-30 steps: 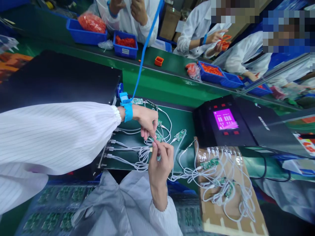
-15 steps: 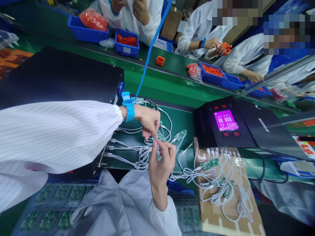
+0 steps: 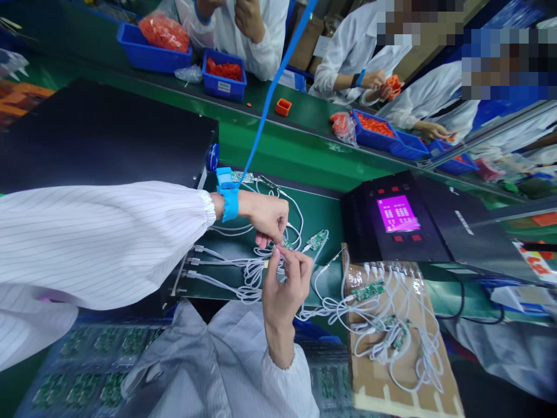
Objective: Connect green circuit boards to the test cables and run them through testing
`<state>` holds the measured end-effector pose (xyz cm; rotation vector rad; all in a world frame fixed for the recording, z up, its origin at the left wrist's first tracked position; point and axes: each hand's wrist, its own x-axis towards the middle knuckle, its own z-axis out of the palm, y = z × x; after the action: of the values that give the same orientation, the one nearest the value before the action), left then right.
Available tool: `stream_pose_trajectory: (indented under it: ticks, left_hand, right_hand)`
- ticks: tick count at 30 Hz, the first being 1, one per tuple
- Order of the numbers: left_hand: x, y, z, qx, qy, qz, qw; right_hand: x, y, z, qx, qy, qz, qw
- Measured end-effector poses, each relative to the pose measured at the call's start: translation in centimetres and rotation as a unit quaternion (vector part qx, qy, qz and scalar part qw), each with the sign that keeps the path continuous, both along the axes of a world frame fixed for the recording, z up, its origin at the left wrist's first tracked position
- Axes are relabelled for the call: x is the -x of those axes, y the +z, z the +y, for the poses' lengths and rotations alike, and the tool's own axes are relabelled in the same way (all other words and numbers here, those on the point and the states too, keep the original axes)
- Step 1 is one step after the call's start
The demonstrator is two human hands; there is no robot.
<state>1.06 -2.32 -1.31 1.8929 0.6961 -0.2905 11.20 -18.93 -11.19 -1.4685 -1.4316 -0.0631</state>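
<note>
My left hand (image 3: 268,218), with a blue wrist strap (image 3: 229,197), reaches in from the left. Its fingers are closed in a pinch, the tips bent down. My right hand (image 3: 285,284) comes up from below, thumb and forefinger pinched, tips meeting those of the left. Whatever sits between the fingertips is too small and covered to make out. Just behind them a green circuit board (image 3: 287,244) is partly hidden. White cables (image 3: 256,271) lie bundled under and beside the hands. To the right, another circuit board (image 3: 317,240) rests on the green bench with a white plug in it.
A black box (image 3: 108,139) stands at left, a black tester with a lit screen (image 3: 398,213) at right. Cabled boards lie on cardboard (image 3: 369,377). Trays of boards (image 3: 87,377) sit below. Across the bench, co-workers handle orange parts near blue bins (image 3: 224,87).
Both hands stay pinched together at nearly the same spot; the left has shifted slightly right and down. Across the bench, a co-worker's orange part has turned a little.
</note>
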Motion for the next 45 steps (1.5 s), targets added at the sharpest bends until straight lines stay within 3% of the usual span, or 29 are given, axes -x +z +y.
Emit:
stream_pose_trajectory:
  ticks: [17, 23, 27, 30, 33, 37, 45]
  left_hand:
    - [-0.2, 0.0, -0.4, -0.011, 0.025, 0.01, 1.0]
    - [-0.1, -0.2, -0.2, 0.046, 0.023, 0.012, 0.999]
    - [0.1, -0.6, -0.1, 0.046, -0.008, 0.077, 0.996]
    - [0.1, -0.8, -0.2, 0.063, -0.048, 0.07, 0.994]
    - [0.0, -0.9, -0.5, 0.038, -0.061, 0.039, 0.997]
    - [-0.1, -1.0, -1.0, -0.01, -0.029, 0.058, 0.998]
    - [-0.3, -1.2, -1.3, -0.006, -0.023, 0.053, 0.998]
  right_hand:
    - [0.5, -0.3, 0.3, 0.008, 0.006, -0.007, 1.0]
    - [0.2, -0.2, 0.1, 0.0, 0.016, 0.005, 1.0]
    - [0.4, -0.3, -0.3, 0.001, 0.013, 0.007, 1.0]
    - [0.6, -0.2, -0.3, 0.012, 0.013, 0.017, 1.0]
    - [0.7, -0.3, 0.1, 0.014, 0.01, 0.029, 0.999]
    - [0.5, -0.4, 0.3, 0.013, 0.009, 0.031, 0.999]
    - [0.7, -1.0, 0.6, 0.008, 0.01, 0.038, 0.999]
